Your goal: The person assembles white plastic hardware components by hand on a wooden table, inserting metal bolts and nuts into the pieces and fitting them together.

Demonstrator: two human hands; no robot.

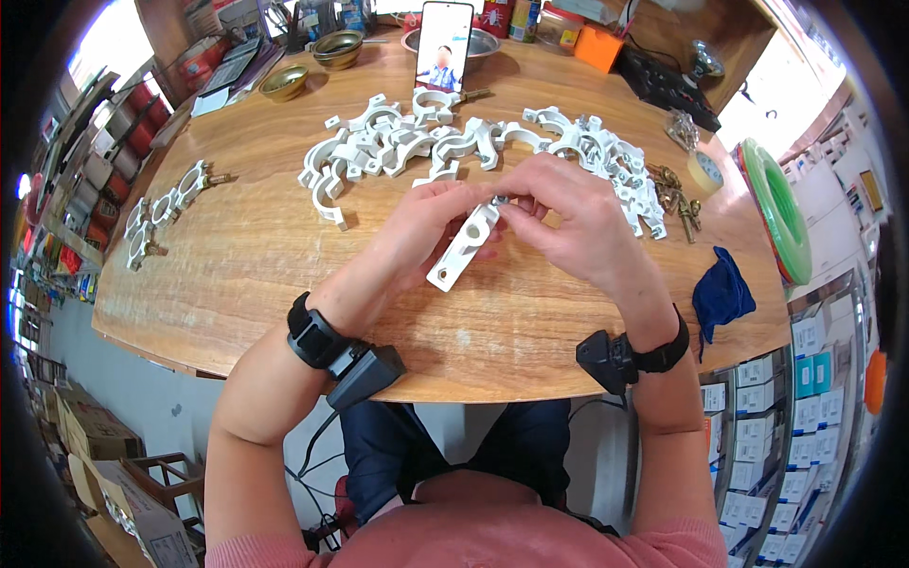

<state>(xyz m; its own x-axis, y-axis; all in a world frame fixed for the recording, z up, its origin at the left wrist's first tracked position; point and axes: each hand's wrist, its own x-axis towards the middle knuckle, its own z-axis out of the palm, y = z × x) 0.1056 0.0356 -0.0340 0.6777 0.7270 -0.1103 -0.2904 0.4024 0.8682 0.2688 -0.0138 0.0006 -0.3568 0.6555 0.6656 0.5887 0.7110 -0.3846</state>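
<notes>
Head view: fingers (445, 204) pinch white clamp (463, 248).

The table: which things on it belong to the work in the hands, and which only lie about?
Belong to the work:
white clamp piece held by left hand and right hand
pile of white clamps
brass screws
finished clamps

Only lying about:
phone
blue cloth
tape roll
brass bowls
</notes>
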